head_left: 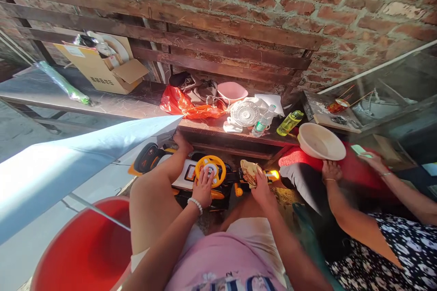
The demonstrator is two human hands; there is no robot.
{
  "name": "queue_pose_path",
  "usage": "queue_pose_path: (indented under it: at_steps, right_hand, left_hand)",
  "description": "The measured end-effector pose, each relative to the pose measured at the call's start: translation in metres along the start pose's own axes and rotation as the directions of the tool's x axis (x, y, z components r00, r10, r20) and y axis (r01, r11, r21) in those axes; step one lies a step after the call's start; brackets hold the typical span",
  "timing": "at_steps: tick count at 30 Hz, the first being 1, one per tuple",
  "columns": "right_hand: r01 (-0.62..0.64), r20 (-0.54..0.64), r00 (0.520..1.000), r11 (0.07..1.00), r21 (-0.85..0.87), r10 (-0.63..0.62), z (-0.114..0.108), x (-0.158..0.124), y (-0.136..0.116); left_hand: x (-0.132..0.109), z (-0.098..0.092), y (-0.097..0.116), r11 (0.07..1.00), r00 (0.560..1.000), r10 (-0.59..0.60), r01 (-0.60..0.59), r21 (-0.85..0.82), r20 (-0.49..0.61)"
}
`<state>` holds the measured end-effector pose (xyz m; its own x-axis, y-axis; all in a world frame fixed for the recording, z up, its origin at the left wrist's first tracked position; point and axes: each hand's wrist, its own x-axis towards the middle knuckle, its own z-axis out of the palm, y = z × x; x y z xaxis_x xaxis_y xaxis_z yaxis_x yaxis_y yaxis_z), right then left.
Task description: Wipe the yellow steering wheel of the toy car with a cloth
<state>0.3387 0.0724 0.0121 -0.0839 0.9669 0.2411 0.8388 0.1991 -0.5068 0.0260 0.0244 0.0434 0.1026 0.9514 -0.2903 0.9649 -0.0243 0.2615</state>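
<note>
Between my knees stands a yellow, white and black toy ride-on car (184, 176). My left hand (204, 188), a white bead bracelet on its wrist, rests over the hub of the car's yellow steering wheel (221, 167), its fingers stretched out. On the right, my right hand (263, 191) grips a crumpled, stained yellowish rag (249, 172) above the front of the car. An orange-yellow light glows on the car just right of the rag. My hand covers part of the rag.
A bench along the brick wall bears a cardboard box (97, 72), a red plastic bag (174, 100), a white fan (245, 114), a water bottle (263, 122) and a green bottle (290, 122). A red tub (85, 245) stands left. At right, another person holds a basin (321, 141) and a phone (360, 150).
</note>
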Motion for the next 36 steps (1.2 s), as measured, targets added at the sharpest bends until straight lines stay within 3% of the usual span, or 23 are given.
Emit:
queue_pose_path:
  at_steps: [5, 10, 14, 17, 19, 23, 27, 31, 36]
  right_hand:
    - [-0.009, 0.030, 1.000, 0.999, -0.049, 0.010, 0.015, -0.008, -0.010]
    - [0.041, 0.207, 0.978, 0.999, -0.017, -0.037, -0.011, -0.027, -0.003]
    - [-0.034, 0.206, 0.978, 0.999, -0.003, 0.034, -0.037, -0.025, -0.024]
    - [0.145, 0.135, 0.980, 0.989, 0.021, -0.147, -0.050, -0.004, -0.056]
    - [0.293, 0.144, 0.947, 0.956, -0.021, -0.287, -0.048, 0.014, -0.077]
    - [0.403, 0.351, 0.874, 0.904, -0.139, -0.336, -0.007, 0.042, -0.106]
    - [0.314, 0.448, 0.879, 0.906, -0.285, -0.163, 0.058, 0.055, -0.124]
    - [0.228, 0.433, 0.900, 0.889, -0.396, -0.037, 0.095, 0.043, -0.126]
    - [0.271, 0.333, 0.925, 0.930, -0.247, -0.181, 0.107, 0.000, -0.099]
  left_hand:
    - [-0.001, -0.002, 0.000, 1.000, 1.000, -0.005, 0.005, 0.007, 0.021]
    - [-0.001, -0.002, 0.000, 1.000, 1.000, -0.006, 0.006, -0.006, 0.010]
    - [0.001, 0.000, 0.000, 1.000, 1.000, -0.003, 0.004, -0.021, 0.026]
    - [0.002, 0.001, -0.001, 1.000, 1.000, -0.002, 0.002, -0.022, 0.019]
    - [0.001, 0.000, 0.000, 1.000, 1.000, 0.002, -0.001, -0.014, 0.015]
    - [0.000, -0.002, 0.001, 1.000, 1.000, 0.001, 0.000, -0.007, 0.027]
    - [0.000, -0.001, 0.000, 1.000, 1.000, 0.011, -0.011, -0.019, 0.015]
    - [0.002, 0.004, -0.003, 0.999, 1.000, 0.027, -0.027, -0.034, -0.008]
    - [0.004, 0.007, -0.004, 0.999, 1.000, 0.026, -0.027, -0.046, -0.005]
